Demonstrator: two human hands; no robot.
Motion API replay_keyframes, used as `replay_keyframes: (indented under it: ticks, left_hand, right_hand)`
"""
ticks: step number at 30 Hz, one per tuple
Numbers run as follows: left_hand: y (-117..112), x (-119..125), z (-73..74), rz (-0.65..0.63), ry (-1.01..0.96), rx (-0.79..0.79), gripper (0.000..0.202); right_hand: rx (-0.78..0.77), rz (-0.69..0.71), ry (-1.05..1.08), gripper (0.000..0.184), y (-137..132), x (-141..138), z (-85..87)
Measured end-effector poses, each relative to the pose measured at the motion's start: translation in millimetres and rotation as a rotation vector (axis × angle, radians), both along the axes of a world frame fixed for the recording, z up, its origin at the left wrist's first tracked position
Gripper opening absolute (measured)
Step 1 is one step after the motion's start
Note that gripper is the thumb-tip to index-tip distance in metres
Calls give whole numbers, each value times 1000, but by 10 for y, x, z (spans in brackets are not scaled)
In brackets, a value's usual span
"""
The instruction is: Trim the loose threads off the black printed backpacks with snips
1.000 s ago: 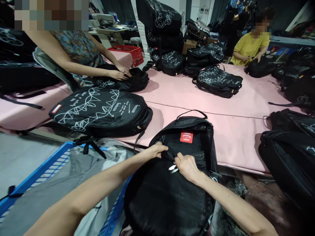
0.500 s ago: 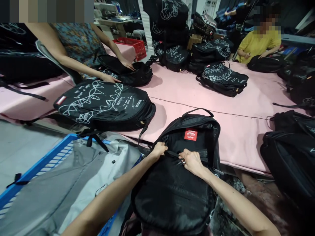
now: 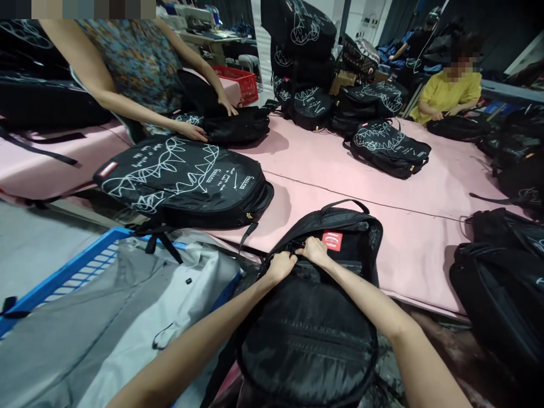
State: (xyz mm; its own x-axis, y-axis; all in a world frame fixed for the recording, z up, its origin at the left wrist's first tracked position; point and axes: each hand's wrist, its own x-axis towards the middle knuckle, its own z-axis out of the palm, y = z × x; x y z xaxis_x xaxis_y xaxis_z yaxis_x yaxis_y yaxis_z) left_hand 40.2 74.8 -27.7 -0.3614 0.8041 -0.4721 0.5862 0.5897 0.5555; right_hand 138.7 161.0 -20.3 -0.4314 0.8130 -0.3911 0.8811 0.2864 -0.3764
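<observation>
A black backpack [image 3: 306, 334] lies opened out in front of me, its upper part on the pink table and its flap hanging toward me. Inside it a red label [image 3: 332, 240] shows. My left hand [image 3: 282, 266] is closed on the bag's left inner edge. Just beside it, my right hand [image 3: 313, 249] pinches the same edge a little higher up, close to the label. The fingertips of both hands are partly hidden by the dark fabric, so the exact seam or strip between them is hard to make out.
A black backpack with white drawings [image 3: 191, 181] lies ahead on the left of the pink table [image 3: 314, 175]. A blue crate [image 3: 85, 266] with grey sheeting stands at lower left. Black bags [image 3: 501, 283] crowd the right. Two co-workers handle bags across the table.
My right hand has moved left and up, from the middle of the opening to beside my left hand. My left hand has shifted slightly right. The view has tilted a little.
</observation>
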Motion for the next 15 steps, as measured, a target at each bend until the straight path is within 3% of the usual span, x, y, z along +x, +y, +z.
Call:
replay_keyframes:
  ticks: [6, 15]
  left_hand:
    - [122, -99, 42, -64, 83, -18, 45]
    - [257, -165, -130, 27, 98, 121, 27]
  right_hand:
    - [-187, -155, 217, 13, 27, 7, -248]
    - [-434, -377, 624, 11, 38, 122, -311]
